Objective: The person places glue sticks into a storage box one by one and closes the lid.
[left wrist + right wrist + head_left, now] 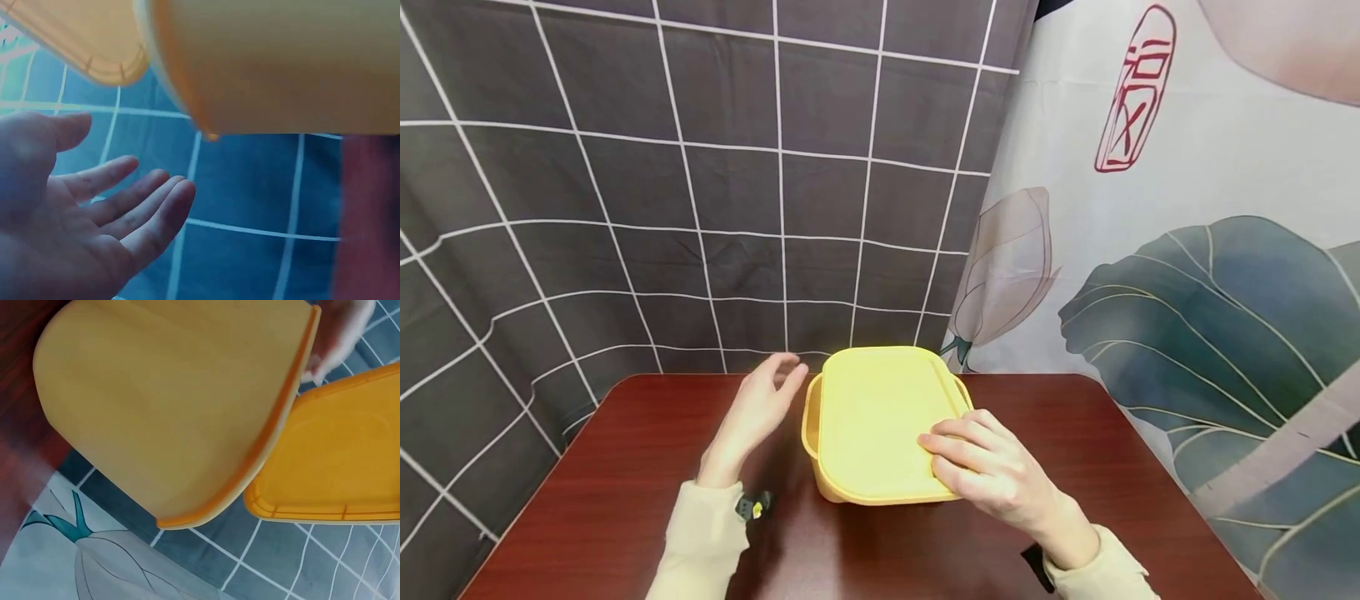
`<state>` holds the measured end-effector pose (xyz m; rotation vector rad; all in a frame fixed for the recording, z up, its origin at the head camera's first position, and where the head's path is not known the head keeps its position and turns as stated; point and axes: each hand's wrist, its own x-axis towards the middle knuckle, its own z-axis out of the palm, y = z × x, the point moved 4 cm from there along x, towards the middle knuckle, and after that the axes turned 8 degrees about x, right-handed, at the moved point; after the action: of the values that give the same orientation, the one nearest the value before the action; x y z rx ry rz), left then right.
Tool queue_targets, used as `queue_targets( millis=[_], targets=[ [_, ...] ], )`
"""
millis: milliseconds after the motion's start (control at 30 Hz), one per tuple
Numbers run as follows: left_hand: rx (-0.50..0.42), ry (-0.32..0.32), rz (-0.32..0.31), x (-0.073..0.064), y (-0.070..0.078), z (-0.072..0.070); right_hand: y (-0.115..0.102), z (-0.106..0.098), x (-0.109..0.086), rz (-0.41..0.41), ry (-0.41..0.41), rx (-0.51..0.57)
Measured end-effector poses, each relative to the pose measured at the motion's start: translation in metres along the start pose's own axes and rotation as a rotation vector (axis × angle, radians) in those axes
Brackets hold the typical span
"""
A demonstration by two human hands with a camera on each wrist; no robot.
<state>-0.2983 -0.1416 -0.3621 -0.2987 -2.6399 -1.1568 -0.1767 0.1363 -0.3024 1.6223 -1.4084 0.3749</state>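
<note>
A yellow lid lies over a yellow container of the same colour on the table, its right side held by my right hand. The fingers lie on the lid's top; the thumb is hidden. From the right wrist, the lid's underside appears tilted away from the container's rim, with a gap between. My left hand hovers just left of the container, apart from it. In the left wrist view that hand has spread, slightly bent fingers and an empty palm, below the container wall.
The dark red table extends around the container. A grey cloth with white grid lines hangs behind it. To the right hangs a pale cloth with painted leaves and a red seal.
</note>
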Motion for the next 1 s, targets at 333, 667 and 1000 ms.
queue_targets(
  millis=[333, 667, 1000],
  targets=[
    [0.074, -0.300, 0.190, 0.053, 0.041, -0.002, 0.001, 0.005, 0.000, -0.077, -0.022, 0.013],
    [0.048, -0.564, 0.105, 0.074, 0.040, 0.020, 0.002, 0.010, -0.005, -0.058, -0.038, 0.010],
    [-0.103, -0.555, -0.048, 0.073, 0.027, 0.026, 0.013, -0.001, -0.014, 0.153, 0.103, 0.063]
  ],
)
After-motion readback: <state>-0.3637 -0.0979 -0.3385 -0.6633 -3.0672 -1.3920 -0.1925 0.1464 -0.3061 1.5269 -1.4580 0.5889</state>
